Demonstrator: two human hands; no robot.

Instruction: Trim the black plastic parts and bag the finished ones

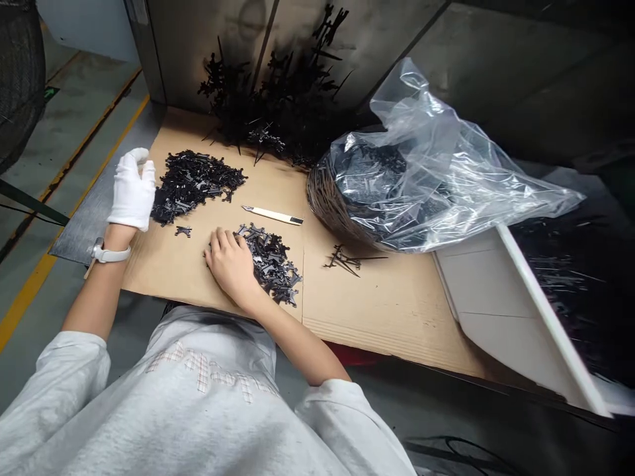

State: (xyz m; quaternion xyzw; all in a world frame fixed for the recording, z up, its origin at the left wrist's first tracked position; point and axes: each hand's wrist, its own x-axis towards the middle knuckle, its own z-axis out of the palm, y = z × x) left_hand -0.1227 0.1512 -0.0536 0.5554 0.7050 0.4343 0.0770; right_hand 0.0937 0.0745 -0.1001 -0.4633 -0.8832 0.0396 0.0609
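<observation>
My left hand (133, 188) wears a white cloth glove, stands on its edge with the fingers curled, and is next to a heap of small black plastic parts (193, 185). A single black part (183, 231) lies just below that heap. My bare right hand (231, 264) rests on the edge of a second black heap (272, 264), fingers spread a little over it. A white utility knife (272, 215) lies between the two heaps, beyond my right fingers. Both heaps rest on a brown cardboard sheet (347, 317).
A bulging clear plastic bag (436, 172) of black parts lies at the cardboard's far right, with a small tangle of black runners (344, 260) near it. A tall black mass of parts (268, 106) stands behind. A white-rimmed bin (496, 291) sits at right. A metal sheet edge lies left.
</observation>
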